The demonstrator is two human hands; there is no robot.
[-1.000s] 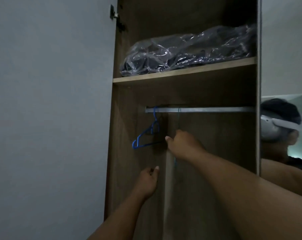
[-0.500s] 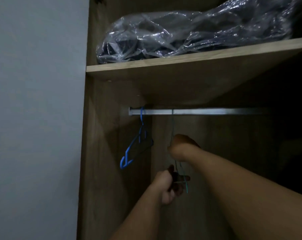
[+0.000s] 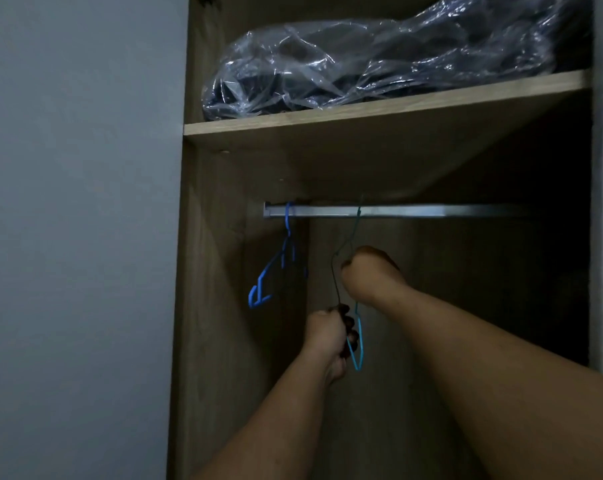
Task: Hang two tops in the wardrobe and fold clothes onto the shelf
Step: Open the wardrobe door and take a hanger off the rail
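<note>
Head view, looking up into an open wooden wardrobe. Metal rail running across just under the shelf — landmark for the rest. Hooked on the rail near its left end, a blue hanger, hanging bare and tilted. Further right along the rail, a thin teal hanger, hook over the bar, frame turned nearly edge-on. Below the rail, right hand curled closed around the teal hanger's upper part, near the neck. Lower down, left hand gripping the same hanger's lower frame, fingers wrapped round the wire. Above the rail, on the shelf, a clear plastic bag stuffed with dark clothes. No tops visible on either hanger.
</note>
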